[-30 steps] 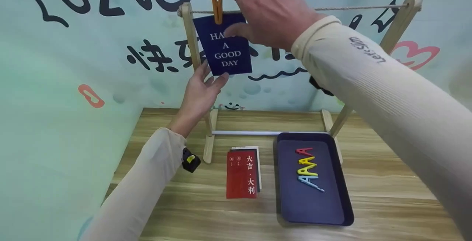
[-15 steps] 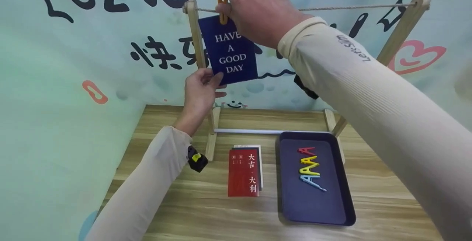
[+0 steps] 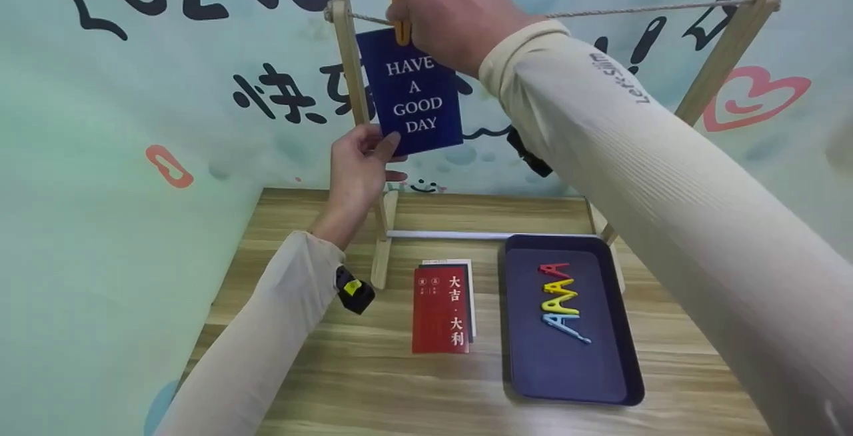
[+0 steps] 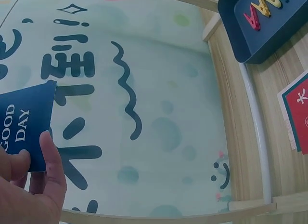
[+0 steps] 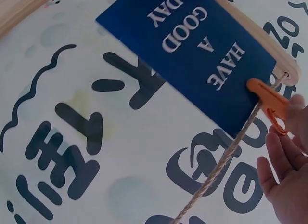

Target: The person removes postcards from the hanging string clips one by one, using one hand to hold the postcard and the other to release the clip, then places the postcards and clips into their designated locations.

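Note:
A dark blue card [image 3: 420,89] reading "HAVE A GOOD DAY" hangs tilted at the left end of a thin rope [image 3: 653,8]. An orange clothespin [image 5: 266,98] clips its top edge at the rope. My right hand [image 3: 460,9] pinches the clothespin's upper end; in the head view the fingers are partly cut off by the frame's top. Lower down, my left hand [image 3: 360,169] holds the card's bottom left corner between thumb and fingers, as the left wrist view shows too, with its thumb across the card's front.
The rope runs between two wooden posts [image 3: 726,53] joined below by a white rod [image 3: 446,235]. On the wooden table [image 3: 346,363] lie a red card [image 3: 440,313] over other cards, and a dark tray [image 3: 566,376] with several clothespins [image 3: 560,304]. A printed backdrop [image 3: 86,223] stands behind.
My right hand has come in from beside the clothespin and now pinches it. The left hand has gone from touching the card's lower edge to gripping its corner.

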`<act>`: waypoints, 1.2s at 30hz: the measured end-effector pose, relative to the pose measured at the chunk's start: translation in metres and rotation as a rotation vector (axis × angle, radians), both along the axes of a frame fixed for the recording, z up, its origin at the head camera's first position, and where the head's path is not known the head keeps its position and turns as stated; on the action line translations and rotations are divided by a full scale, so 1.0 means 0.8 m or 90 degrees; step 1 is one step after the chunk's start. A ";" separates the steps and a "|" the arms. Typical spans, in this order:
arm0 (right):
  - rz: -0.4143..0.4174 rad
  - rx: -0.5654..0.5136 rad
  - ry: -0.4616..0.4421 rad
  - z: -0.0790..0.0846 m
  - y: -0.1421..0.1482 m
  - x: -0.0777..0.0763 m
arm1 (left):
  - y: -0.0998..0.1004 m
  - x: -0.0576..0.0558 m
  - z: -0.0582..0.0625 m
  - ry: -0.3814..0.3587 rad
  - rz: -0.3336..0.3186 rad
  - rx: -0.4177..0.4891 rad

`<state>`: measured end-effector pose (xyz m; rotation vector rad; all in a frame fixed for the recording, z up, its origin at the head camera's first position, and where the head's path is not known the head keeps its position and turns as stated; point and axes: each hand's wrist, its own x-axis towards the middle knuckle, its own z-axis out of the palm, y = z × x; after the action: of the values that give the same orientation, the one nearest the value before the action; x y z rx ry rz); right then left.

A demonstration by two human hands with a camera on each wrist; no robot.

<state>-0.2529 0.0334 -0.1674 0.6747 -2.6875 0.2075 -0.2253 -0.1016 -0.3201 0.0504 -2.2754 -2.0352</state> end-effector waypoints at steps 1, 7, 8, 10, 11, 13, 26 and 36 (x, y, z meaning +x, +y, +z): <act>-0.001 0.002 -0.005 0.000 0.000 0.001 | 0.000 0.001 0.000 0.000 0.002 0.001; 0.010 -0.008 -0.009 -0.001 0.000 0.007 | 0.005 0.004 -0.003 0.010 -0.004 -0.001; 0.016 -0.014 -0.001 -0.001 0.001 0.007 | 0.006 0.005 -0.004 0.013 -0.006 -0.002; 0.033 -0.023 0.027 -0.002 0.002 0.007 | 0.008 0.007 -0.004 0.016 -0.009 -0.002; 0.041 -0.026 0.047 -0.003 0.003 0.006 | 0.009 0.007 -0.004 0.015 -0.009 -0.001; 0.059 -0.037 0.080 -0.005 0.004 0.005 | 0.010 0.009 -0.004 0.013 -0.009 0.000; 0.065 -0.097 0.111 -0.011 0.009 0.001 | 0.011 0.015 -0.005 0.010 -0.025 0.006; 0.015 -0.126 0.106 -0.006 0.031 -0.001 | 0.010 0.021 -0.010 -0.037 -0.012 0.036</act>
<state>-0.2539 0.0581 -0.1725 0.6328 -2.4613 0.3994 -0.2087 -0.0936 -0.3284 0.0947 -2.2587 -2.1354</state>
